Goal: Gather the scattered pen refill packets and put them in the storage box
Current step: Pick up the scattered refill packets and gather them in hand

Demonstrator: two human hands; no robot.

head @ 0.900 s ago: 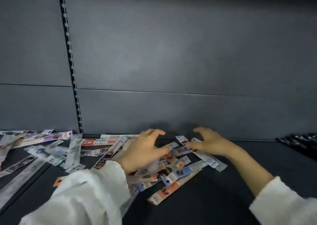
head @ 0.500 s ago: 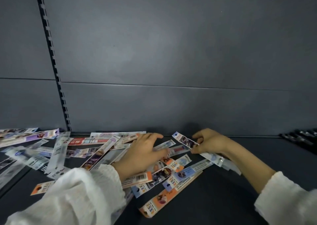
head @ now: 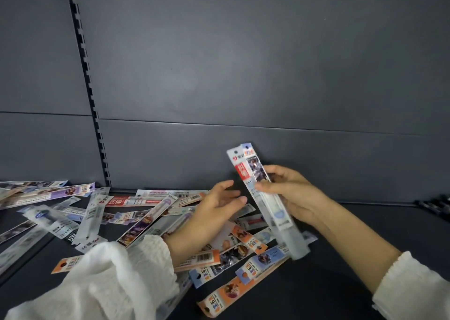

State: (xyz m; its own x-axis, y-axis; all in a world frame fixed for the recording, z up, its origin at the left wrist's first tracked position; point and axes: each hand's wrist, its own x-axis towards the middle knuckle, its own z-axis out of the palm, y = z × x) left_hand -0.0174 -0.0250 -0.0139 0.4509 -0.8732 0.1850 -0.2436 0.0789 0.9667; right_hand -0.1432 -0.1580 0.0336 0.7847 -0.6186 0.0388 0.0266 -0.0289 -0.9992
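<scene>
Two pen refill packets (head: 253, 173), tilted over the shelf (head: 316, 295), are gripped between thumb and fingers of the right hand (head: 292, 193), while the left hand (head: 214, 212) hovers relaxed and empty over the scattered packets (head: 136, 201).

Illumination is dim overall. A soft pool of light falls on the back panel (head: 219, 76), brightest near its centre and fading toward the corners. The shelf (head: 328, 283) surface reads nearly black. The clear plastic of the raised packets (head: 280, 213) carries pale glare; print on them is legible but soft. Scattered packets (head: 56, 224) at the left edge of the shelf are smeared. The slotted upright (head: 86, 76) bows from lens distortion. The white sleeve (head: 109, 283) is bright and unfocused.
</scene>
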